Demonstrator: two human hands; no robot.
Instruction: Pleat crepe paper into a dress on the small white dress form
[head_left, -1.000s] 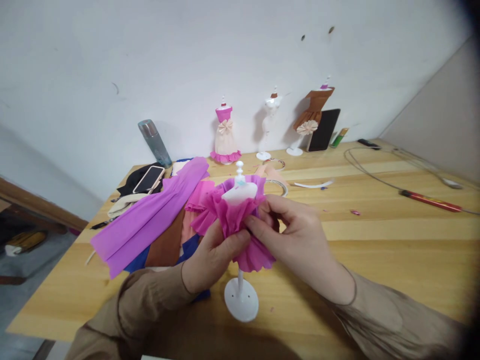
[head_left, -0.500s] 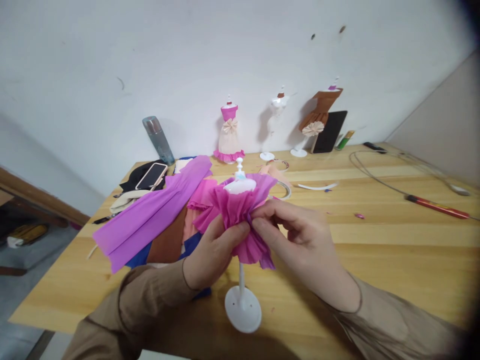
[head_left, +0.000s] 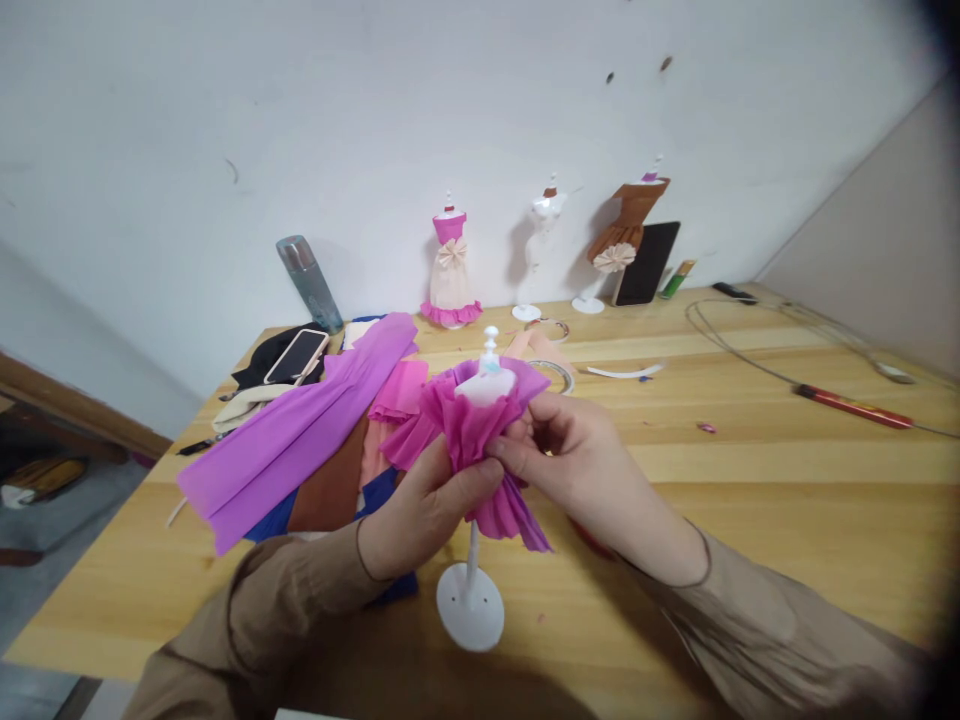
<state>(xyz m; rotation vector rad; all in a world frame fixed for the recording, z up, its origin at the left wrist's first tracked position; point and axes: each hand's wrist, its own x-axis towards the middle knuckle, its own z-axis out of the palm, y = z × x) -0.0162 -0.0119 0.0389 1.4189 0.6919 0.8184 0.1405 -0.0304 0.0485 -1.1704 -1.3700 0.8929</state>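
Both hands work on pleated magenta crepe paper (head_left: 480,425) gathered round a small white dress form (head_left: 487,383). My left hand (head_left: 431,510) is wrapped about the waist from the left, its thumb pressing the folds. From the right, my right hand (head_left: 577,455) pinches the paper at the waist between thumb and fingers. Above and below the grip the paper flares out, with a purple layer at the right edge. The form tilts slightly, its white round base (head_left: 471,607) near the table's front. The fingers behind the form are hidden.
Purple crepe paper (head_left: 300,430) lies over coloured sheets at left, beside a phone (head_left: 298,357) and bottle (head_left: 309,283). Along the wall stand a pink-and-cream dressed form (head_left: 451,265), a bare form (head_left: 541,240) and a brown-dressed form (head_left: 626,225). A red-handled corded tool (head_left: 853,405) lies right.
The form's top has tipped to the right and its base has swung left. My right hand has shifted left, closer to my left thumb. The whole view has moved slightly.
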